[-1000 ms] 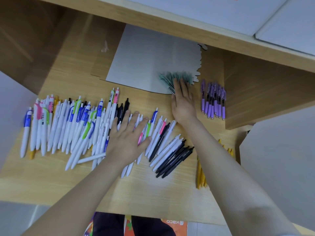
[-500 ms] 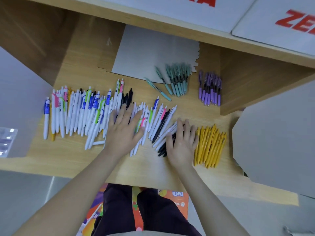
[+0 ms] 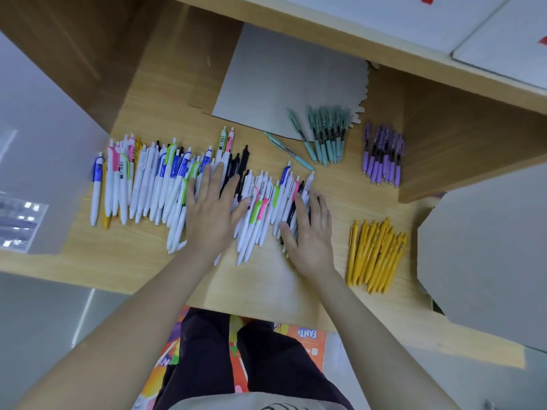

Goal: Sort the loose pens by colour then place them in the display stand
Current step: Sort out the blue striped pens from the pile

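A pale wooden shelf (image 3: 266, 279) sits in a recess between darker side panels, with a grey card sheet (image 3: 284, 84) lying at its back and a second grey card panel (image 3: 485, 255) leaning in from the right edge. Farthest left, the long row of unsorted white pens (image 3: 142, 184) with blue, pink and green clips lies side by side across the wood. The left hand (image 3: 211, 216) rests flat and spread on the middle of that row, fingers straight, gripping nothing. Just to its right, the right hand (image 3: 310, 229) now presses flat on the white and black pens at the row's right end, fingers extended and holding none of them; a second ago it was stretched to the back of the shelf over the teal pens (image 3: 325, 134), then came down beside the yellow ones, and has since slid left onto the mixed row. That reads as the teal batch being set down and the sorting turning to the black or white pens. Past the right hand, the sorted groups lie apart: the teal pens at the back, partly on the card sheet, with two strays angled off to their left; the purple pens (image 3: 383, 155) near the right panel; the yellow pens (image 3: 374, 255) at the front right. No display stand can be made out in the head view, so no pen is in a holder yet; most of the job, as I judge it, remains.
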A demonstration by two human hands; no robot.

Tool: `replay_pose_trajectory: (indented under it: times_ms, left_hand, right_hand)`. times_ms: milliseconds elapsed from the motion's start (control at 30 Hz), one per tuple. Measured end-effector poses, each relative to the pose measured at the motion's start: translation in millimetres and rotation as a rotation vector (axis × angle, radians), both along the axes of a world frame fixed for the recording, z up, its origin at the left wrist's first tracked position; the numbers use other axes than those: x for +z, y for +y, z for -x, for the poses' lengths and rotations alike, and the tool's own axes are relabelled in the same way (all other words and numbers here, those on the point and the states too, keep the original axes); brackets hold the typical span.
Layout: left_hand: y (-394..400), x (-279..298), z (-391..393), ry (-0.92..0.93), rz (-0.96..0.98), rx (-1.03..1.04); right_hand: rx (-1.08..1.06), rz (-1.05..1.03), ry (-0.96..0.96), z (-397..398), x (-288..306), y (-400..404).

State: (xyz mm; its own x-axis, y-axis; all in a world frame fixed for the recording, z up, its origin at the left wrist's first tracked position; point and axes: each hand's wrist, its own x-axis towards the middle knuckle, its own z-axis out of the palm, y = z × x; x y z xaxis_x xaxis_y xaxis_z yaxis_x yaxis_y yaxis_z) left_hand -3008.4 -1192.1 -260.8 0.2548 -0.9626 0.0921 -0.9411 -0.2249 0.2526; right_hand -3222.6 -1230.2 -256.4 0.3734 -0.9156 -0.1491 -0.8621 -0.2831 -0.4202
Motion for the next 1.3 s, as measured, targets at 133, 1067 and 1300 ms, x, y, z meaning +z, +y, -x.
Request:
replay_pose_trajectory:
  times_ms: [133,1067,1300]
  left_hand:
    - [-7.5,8.5,-5.1,-0.015,0.074,0.01]
    - [-15.7,-10.1,-8.1,-0.096,-0.057,-0.055]
    - [-34.3,1.0,-13.6,-0.06,-0.032,0.045]
  right_hand:
    - [0.013,0.057,0.007,2.5,13.7,-15.5]
    - [-0.072,-0.038,0.192,-22.9,7.2,-144.4]
    - [0.208,0.013,0.038,-40.9,29.2,-94.5]
